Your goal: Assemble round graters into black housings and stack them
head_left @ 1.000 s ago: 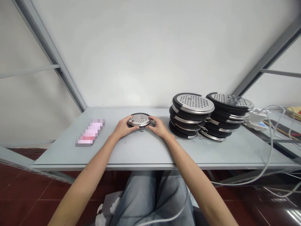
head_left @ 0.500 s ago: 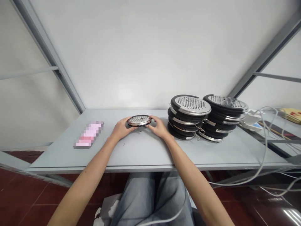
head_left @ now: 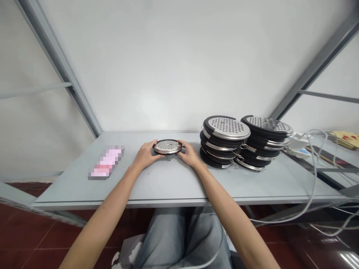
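A round strainer lid (head_left: 167,146) with a perforated metal top and a dark rim is at the middle of the table. My left hand (head_left: 146,155) grips its left edge, fingers behind and thumb at the front. On the opposite edge, my right hand (head_left: 190,154) holds it the same way. A small metal part (head_left: 168,157) shows below the front rim. Whether the lid rests on the table or is slightly raised, I cannot tell. To the right stand two stacks of similar lids, the nearer stack (head_left: 228,129) and the farther stack (head_left: 269,125), with black rims and wire loops.
A phone-like item (head_left: 106,162), blurred out, lies on the grey table (head_left: 168,186) at the left. White cables (head_left: 314,179) hang over the right end. Beyond are a dark flat object (head_left: 333,158) and yellow packets (head_left: 346,139). A white wall stands behind, with metal frame posts either side.
The view has shifted slightly. The strainer lid shows a little more of its top and sits slightly lower in view. Both hands keep hold of its edges.
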`<state>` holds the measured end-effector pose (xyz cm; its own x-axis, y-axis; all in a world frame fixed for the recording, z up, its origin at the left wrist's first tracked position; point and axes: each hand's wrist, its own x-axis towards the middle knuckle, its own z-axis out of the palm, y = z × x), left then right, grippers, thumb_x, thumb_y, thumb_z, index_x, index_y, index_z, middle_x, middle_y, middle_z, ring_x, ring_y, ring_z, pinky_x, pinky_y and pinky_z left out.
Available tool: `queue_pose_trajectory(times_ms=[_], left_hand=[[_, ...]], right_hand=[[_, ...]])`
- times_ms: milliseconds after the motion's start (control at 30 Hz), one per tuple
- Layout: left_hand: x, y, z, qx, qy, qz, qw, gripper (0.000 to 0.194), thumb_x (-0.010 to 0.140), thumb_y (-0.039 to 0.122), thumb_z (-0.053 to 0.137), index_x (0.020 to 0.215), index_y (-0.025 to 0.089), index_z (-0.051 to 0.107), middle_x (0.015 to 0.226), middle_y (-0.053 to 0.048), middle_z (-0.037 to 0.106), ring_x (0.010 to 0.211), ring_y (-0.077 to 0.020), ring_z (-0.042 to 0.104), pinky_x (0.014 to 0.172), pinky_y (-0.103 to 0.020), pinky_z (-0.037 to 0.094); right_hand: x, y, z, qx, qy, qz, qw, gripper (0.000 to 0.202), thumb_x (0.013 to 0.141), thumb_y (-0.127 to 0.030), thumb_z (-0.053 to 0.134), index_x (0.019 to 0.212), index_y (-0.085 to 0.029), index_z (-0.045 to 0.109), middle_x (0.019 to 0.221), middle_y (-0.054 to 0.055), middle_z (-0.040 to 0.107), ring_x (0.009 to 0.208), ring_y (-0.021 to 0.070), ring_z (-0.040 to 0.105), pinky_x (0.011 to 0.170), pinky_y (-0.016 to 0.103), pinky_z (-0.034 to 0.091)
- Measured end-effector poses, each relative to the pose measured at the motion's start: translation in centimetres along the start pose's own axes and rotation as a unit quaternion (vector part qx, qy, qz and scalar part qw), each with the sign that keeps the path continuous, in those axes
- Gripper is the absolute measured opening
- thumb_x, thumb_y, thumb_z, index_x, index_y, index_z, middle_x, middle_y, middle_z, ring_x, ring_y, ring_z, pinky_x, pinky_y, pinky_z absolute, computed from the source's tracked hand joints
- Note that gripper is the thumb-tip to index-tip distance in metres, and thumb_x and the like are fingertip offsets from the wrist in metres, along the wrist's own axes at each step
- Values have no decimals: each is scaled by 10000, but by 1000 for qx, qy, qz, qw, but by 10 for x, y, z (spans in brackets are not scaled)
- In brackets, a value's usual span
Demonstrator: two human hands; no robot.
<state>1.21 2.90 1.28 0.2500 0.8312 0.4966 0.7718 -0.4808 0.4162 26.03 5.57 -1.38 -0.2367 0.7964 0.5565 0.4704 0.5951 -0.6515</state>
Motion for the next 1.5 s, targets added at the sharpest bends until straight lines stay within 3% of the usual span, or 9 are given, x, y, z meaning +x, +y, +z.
queue_pose_trajectory(times_ms=[233, 467, 600, 1000, 1200, 1367, 1500], left_hand=[[-2, 2, 0, -10, -2, -42, 999, 1002, 678, 529, 764, 1479, 229, 243, 1190, -82, 648, 1155, -309, 567, 1001, -445, 427], [-1, 6, -1, 24, 26, -42, 998, 986, 628, 528, 802, 1439, 237, 323, 1124, -79, 674, 1110, -325, 582, 993, -460, 429], [-1, 5, 0, 18, 25, -40, 999, 984, 616, 516, 816, 1427, 234, 336, 1136, -80, 665, 1114, -319, 574, 998, -454, 428], [0, 1, -1, -21, 2, -40, 999, 838, 699, 479, 762, 1406, 240, 381, 1199, -78, 641, 1167, -289, 561, 1025, -432, 419], [1, -3, -1, -44, 10, -26, 999, 650, 763, 438, 712, 1329, 208, 490, 1237, -91, 637, 1161, -262, 582, 1023, -391, 434], [1, -8, -1, -77, 15, -44, 996, 611, 815, 416, 658, 1358, 215, 463, 1240, -91, 642, 1125, -248, 606, 988, -375, 455], [1, -7, -3, -94, 14, -46, 994, 564, 871, 425, 580, 1376, 213, 444, 1252, -98, 638, 1131, -240, 605, 990, -369, 446]], right_hand=[[1, 2, 0, -20, 28, 11, 999, 518, 737, -206, 628, 1252, -188, 573, 1310, 119, 584, 1235, 255, 532, 1057, 444, 418], [0, 0, 0, -48, 13, 2, 999, 574, 697, -200, 667, 1263, -179, 572, 1352, 135, 549, 1272, 269, 501, 1098, 452, 378], [-1, 0, 1, -42, 3, -23, 999, 483, 748, -202, 640, 1229, -166, 600, 1292, 130, 607, 1220, 251, 554, 1071, 430, 411], [1, 0, -2, -27, 10, 0, 1000, 409, 769, -192, 649, 1176, -169, 633, 1251, 125, 641, 1182, 251, 588, 1054, 420, 428], [2, 3, -1, -39, 32, 23, 998, 509, 763, -234, 672, 1259, -178, 575, 1278, 124, 618, 1195, 267, 567, 1039, 446, 438], [1, 7, -1, -30, 21, 60, 998, 594, 776, -291, 673, 1337, -189, 509, 1345, 135, 565, 1222, 292, 542, 1015, 473, 453], [2, 5, -2, 7, 41, 73, 996, 571, 780, -298, 671, 1326, -224, 517, 1285, 113, 612, 1166, 279, 582, 979, 467, 476]])
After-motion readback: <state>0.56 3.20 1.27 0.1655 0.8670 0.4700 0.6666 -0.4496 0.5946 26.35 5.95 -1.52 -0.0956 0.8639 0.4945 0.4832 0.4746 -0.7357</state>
